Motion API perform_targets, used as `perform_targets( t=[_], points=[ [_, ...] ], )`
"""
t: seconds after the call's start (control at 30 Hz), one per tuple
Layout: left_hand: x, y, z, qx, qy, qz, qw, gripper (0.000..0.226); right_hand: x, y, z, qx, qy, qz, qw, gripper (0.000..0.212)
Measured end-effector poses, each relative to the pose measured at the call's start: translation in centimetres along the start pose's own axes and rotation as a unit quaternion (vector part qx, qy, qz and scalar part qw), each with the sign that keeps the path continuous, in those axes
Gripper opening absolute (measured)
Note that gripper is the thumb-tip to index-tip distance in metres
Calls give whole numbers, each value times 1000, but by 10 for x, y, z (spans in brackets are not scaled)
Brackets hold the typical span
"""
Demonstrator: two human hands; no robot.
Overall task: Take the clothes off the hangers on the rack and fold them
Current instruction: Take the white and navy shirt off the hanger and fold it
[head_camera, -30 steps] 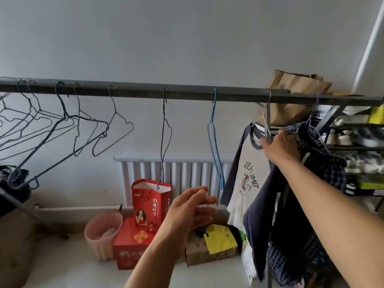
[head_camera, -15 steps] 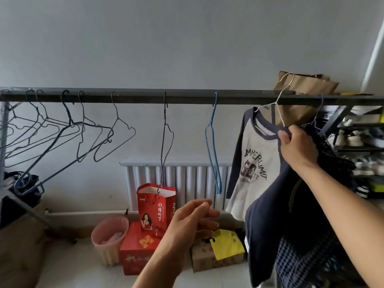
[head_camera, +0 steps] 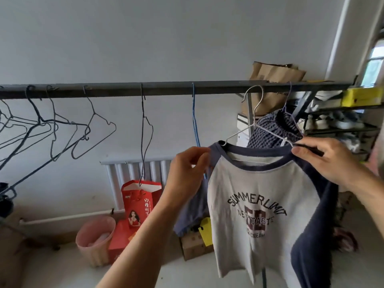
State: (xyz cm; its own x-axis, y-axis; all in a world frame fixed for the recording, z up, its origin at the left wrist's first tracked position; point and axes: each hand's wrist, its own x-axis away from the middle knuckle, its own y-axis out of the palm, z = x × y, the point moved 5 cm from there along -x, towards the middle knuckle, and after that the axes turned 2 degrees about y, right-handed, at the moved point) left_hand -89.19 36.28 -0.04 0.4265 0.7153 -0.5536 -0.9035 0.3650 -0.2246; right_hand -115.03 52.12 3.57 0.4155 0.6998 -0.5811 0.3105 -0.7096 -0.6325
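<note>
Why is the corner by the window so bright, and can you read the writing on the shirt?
In the head view, daylight overexposes the window at the upper right; the grey wall is lit softly, without hard shadows; the dark lettering on the white T-shirt with navy sleeves is sharp enough to read.

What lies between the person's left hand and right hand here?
In the head view, the navy collar of the white-and-navy printed T-shirt stretches from left hand to right hand; its white wire hanger rises just above.
</note>
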Motion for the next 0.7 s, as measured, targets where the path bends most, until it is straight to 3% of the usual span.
perform_targets(
  t=[0.1, 0.2, 0.27, 0.33, 0.4, 0.43, 0.5, 0.63, 0.7],
  points=[
    [-19, -1, 0, -183, 68, 25, 981, 24, 11, -16, -6, -8, -4, -1, 1000, 59],
    [-28, 3, -7, -321, 93, -48, 941, 37, 19, -27, -17, -17, -29, -8, 999, 68],
    [-27, 5, -12, -356, 91, -96, 925, 39, 24, -30, -19, -25, -26, -11, 999, 62],
    [-24, 6, -12, -358, 99, -112, 922, 31, 27, -30, -20, -26, -7, -18, 999, 53],
    [-21, 3, -10, -306, 115, -96, 940, 21, 29, -30, -18, -30, -6, -14, 999, 57],
    [-20, 1, -10, -265, 120, -86, 953, 19, 30, -29, -19, -42, -1, -15, 999, 50],
    [-15, -2, -8, -184, 128, -77, 972, 18, 29, -25, -16, -71, -2, -28, 997, 8],
    [-9, -9, -3, -153, 174, -45, 972, 18, 26, -20, -21, -33, -26, -18, 999, 17],
    [-7, -14, 1, -177, 206, -36, 962, 19, 25, -21, -31, -63, -33, -2, 997, 33]
  ],
)
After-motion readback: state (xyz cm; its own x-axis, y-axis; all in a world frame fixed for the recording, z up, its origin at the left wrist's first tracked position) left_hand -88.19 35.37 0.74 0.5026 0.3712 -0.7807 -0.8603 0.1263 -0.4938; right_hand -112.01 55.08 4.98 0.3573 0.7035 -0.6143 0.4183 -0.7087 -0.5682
